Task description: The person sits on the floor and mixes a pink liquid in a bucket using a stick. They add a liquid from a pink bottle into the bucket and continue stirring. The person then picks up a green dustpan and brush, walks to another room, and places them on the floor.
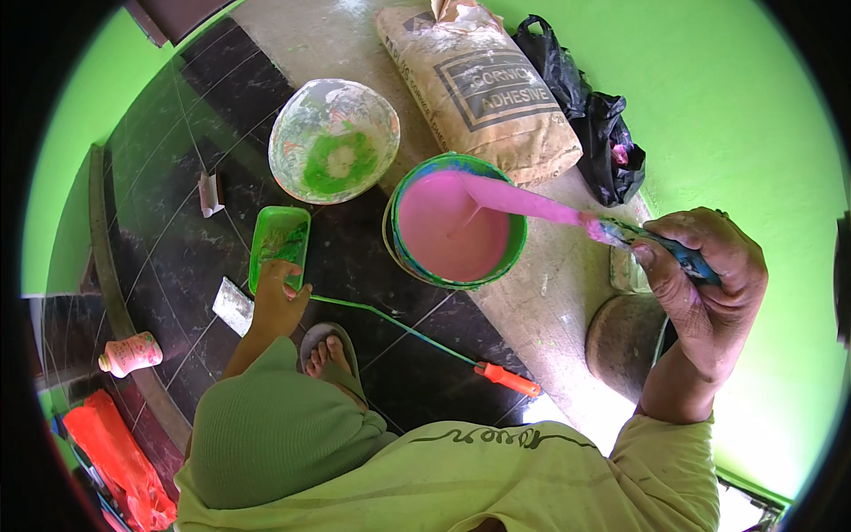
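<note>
My right hand grips a stained putty knife, its long blade coated pink and tilted over a green-rimmed bucket of pink paint, with a thin strand running down from it. My left hand has its fingers curled at the near end of a green paint tray; what they grip is unclear. Beside that hand lies a roller frame with a long green rod and orange handle. Behind the tray sits a bowl smeared with white and green.
A large paper sack and black bags lie by the green wall. A dark cylindrical container stands at right. A white plate, pink bottle and red plastic lie at left. My sandalled foot rests on dark tiles.
</note>
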A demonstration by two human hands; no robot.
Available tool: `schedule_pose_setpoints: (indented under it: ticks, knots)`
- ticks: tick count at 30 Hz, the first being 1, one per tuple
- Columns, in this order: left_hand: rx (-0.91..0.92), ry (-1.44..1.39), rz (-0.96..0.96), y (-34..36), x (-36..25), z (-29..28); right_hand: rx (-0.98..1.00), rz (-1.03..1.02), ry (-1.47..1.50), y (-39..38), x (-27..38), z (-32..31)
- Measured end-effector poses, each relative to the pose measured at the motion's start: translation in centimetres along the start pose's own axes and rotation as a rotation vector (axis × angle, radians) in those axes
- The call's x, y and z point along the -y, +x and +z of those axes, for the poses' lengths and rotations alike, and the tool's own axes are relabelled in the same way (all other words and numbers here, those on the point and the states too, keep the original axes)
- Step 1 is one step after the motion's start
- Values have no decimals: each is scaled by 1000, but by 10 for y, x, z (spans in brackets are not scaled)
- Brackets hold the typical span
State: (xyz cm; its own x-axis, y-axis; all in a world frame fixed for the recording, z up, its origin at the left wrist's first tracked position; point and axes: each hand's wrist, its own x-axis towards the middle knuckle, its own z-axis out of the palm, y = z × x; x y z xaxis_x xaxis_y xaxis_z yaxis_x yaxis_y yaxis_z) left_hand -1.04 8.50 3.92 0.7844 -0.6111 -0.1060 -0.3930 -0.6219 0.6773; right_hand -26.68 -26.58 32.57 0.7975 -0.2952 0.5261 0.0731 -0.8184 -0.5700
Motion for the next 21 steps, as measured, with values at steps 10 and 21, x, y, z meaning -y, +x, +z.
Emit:
schedule_pose_setpoints:
  ticks: [10,21]
  knots:
    - [-72,4,33,0,-5,-10,421,-46,-480,-32,-70,85]
    - [-55,-34,-17,-4,-4,-11,521,1,-547,-58,-123,130]
